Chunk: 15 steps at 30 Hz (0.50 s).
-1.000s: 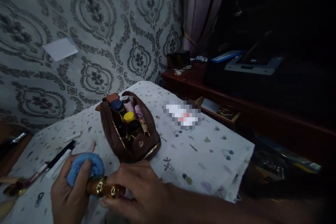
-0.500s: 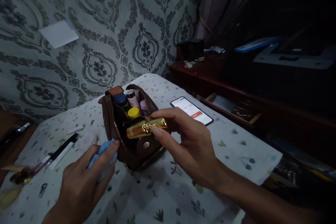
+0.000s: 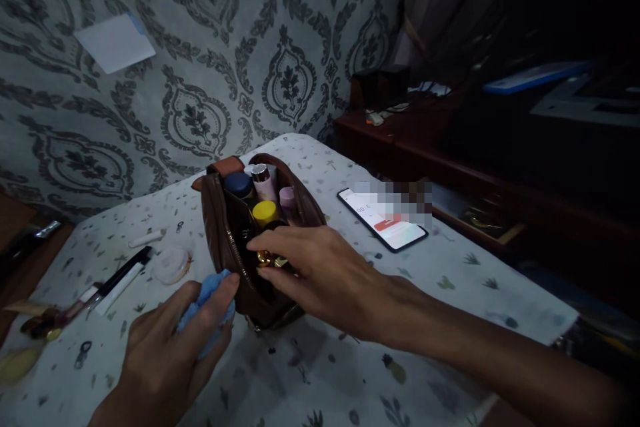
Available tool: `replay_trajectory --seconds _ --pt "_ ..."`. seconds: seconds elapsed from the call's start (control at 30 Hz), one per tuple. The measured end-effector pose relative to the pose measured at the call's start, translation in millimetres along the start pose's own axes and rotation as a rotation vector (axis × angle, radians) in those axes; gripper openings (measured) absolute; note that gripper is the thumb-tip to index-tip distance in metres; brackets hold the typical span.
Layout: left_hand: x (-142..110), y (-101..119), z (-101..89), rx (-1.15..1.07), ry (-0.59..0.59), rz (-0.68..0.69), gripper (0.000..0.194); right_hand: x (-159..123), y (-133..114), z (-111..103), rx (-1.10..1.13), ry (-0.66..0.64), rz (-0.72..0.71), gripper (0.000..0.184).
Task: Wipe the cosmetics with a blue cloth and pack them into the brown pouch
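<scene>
An unzipped brown cosmetic bag (image 3: 213,230) stands on the patterned cloth. My right hand (image 3: 325,267) reaches into its mouth, thumb and fingers closed around a shiny gold lipstick tube (image 3: 265,258), most of which the hand hides. Beside the bag's near left side, my left hand (image 3: 167,340) grips a crumpled blue cloth (image 3: 213,287). Inside the bag are a yellow-capped container (image 3: 265,213), a dark blue lid (image 3: 239,183), a pale pink bottle with a silver cap (image 3: 262,179) and a small pink-capped item (image 3: 287,197).
A phone (image 3: 383,220) with a lit screen lies right of the bag. To the left are a round clear compact (image 3: 173,263), a white tube (image 3: 147,238), a black-and-white pen-like item (image 3: 123,277) and a pale sponge (image 3: 20,365). A dark red desk (image 3: 400,147) borders the right.
My right hand has lowered the gold lipstick tube from above the bag into its opening. My left hand still holds the blue cloth. The view has shifted slightly.
</scene>
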State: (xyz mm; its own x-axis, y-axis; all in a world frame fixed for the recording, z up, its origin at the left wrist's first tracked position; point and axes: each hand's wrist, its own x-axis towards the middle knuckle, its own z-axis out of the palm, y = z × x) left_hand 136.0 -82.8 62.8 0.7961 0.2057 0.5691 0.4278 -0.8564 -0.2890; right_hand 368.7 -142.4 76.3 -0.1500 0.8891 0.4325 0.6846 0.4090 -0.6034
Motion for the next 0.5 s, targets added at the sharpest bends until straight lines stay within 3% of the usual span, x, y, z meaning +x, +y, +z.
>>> replay_trajectory --seconds 0.23,0.5 --pt "-3 -1 1.5 -0.012 0.0 0.005 0.035 19 -15 -2 -0.176 -0.255 0.069 0.012" --pt "-9 -4 1.2 0.001 -0.038 0.022 0.041 18 -12 -3 -0.19 -0.268 0.083 0.01"
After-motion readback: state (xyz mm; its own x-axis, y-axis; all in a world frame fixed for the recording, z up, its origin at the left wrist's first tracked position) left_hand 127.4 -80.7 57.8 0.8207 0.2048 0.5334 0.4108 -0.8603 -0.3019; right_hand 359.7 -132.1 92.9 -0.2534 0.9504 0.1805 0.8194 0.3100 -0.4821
